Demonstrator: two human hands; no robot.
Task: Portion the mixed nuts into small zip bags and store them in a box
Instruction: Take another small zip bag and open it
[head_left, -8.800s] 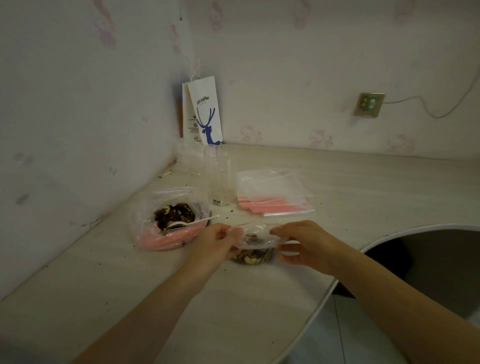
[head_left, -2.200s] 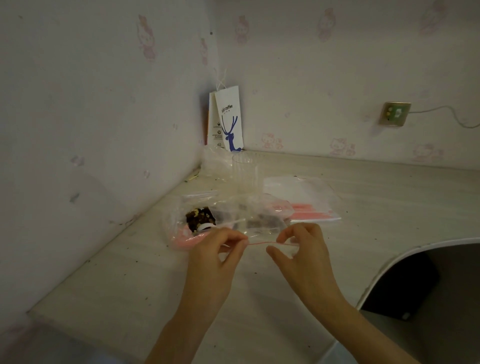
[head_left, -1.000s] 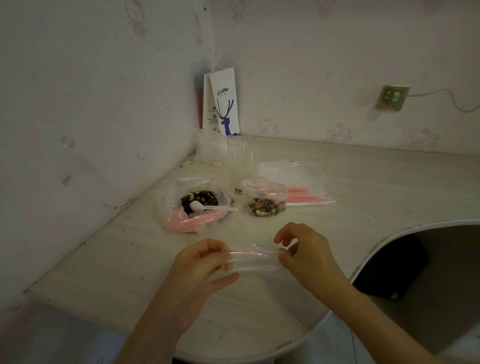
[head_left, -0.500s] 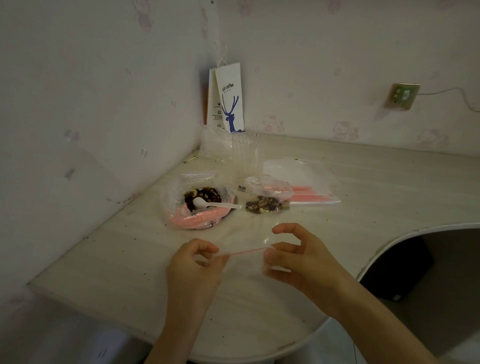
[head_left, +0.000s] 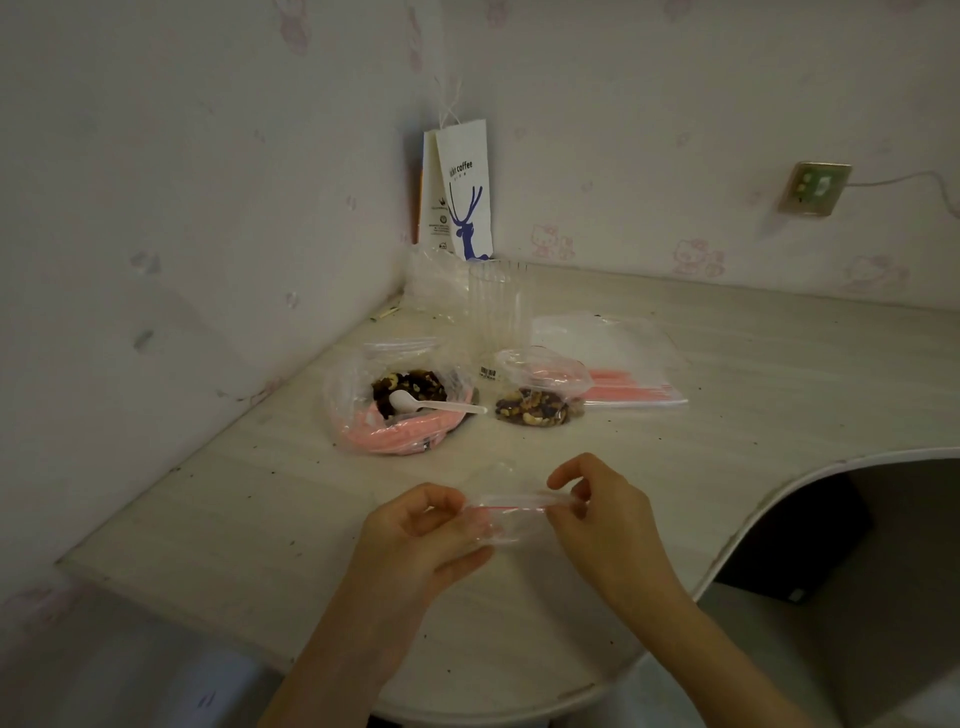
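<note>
Over dim desk (head_left: 727, 415), pinched bag (head_left: 511, 522), apparently sealed, between left hand (head_left: 421, 535) and right hand (head_left: 597, 519); risked tearing if overpulled.

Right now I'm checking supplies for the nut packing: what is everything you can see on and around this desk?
desk: one, pale, fills the corner.
large nut bag: one, clear with pink zip, open, desk's left-centre.
spoon: one, white, bowl in the large nut bag.
filled zip bag: one, clear, right of the large nut bag.
spare zip bags: flat stack, clear with pink strips, behind the filled zip bag.
clear container: one, upright, behind the nut bags.
paper bag: one, white with blue deer, in the corner.
wall socket: one, greenish, back wall, right.
empty zip bag: one, clear with pink strip, between the hands.
left hand, right hand: each pinches one end of the empty zip bag.
</note>
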